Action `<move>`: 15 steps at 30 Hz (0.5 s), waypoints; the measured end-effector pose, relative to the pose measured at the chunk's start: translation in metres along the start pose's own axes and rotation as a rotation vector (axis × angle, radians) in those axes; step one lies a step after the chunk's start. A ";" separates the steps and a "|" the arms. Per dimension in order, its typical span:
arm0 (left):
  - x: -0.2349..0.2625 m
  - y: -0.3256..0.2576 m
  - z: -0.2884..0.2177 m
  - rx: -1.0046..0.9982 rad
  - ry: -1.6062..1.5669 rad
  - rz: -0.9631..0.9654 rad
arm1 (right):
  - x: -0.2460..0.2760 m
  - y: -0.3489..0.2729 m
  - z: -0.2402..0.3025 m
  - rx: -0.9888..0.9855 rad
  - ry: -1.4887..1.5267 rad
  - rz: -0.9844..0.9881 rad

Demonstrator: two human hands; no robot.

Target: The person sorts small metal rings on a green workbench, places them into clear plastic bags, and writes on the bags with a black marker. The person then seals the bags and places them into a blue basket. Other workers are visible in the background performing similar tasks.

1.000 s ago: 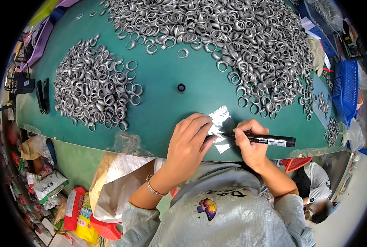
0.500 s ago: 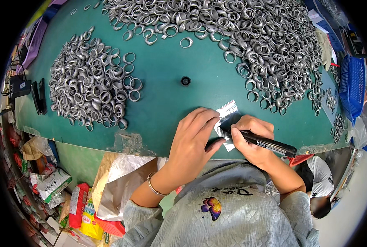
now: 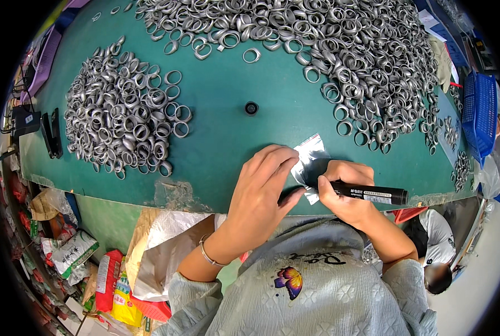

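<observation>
A small silvery-clear plastic zip bag (image 3: 311,157) lies on the green table near its front edge. My left hand (image 3: 264,185) holds the bag down along its left side, fingertips by the top corner and thumb lower down. A thick black marker (image 3: 373,194) is gripped in my right hand (image 3: 345,190), its back end pointing right. The marker's tip is hidden by my fingers over the bag. Beyond my hands, a small round black cap (image 3: 251,108) stands on the table.
Metal ring blanks lie in a large heap (image 3: 367,67) at the back and right, and a smaller heap (image 3: 121,112) at left. A black stapler (image 3: 52,133) lies near the left edge. At right is a blue basket (image 3: 479,112); another person (image 3: 436,241) is beyond the table's front right.
The marker's back end has swung away from me, so the marker lies more level. My right hand has shifted slightly over the bag; my left hand stays nearly still.
</observation>
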State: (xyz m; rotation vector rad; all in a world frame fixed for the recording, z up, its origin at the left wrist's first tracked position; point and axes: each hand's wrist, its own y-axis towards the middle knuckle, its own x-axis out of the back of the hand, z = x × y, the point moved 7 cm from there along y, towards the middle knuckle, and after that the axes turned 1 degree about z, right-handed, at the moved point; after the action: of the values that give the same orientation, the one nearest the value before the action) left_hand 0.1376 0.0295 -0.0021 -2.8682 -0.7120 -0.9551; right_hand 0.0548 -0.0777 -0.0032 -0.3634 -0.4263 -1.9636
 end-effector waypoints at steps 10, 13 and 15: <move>0.001 0.000 0.002 0.020 -0.029 -0.014 | 0.012 -0.002 -0.007 -0.132 0.103 -0.206; -0.001 -0.001 0.002 0.058 -0.020 -0.047 | 0.012 -0.001 -0.006 -0.082 0.111 -0.181; -0.002 -0.001 0.002 0.070 -0.005 -0.063 | 0.015 0.000 -0.003 -0.002 0.072 -0.157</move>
State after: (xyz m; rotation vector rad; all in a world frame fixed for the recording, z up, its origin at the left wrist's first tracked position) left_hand 0.1369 0.0296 -0.0053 -2.8041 -0.8236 -0.9113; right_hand 0.0486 -0.0906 0.0006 -0.2658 -0.4165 -2.1229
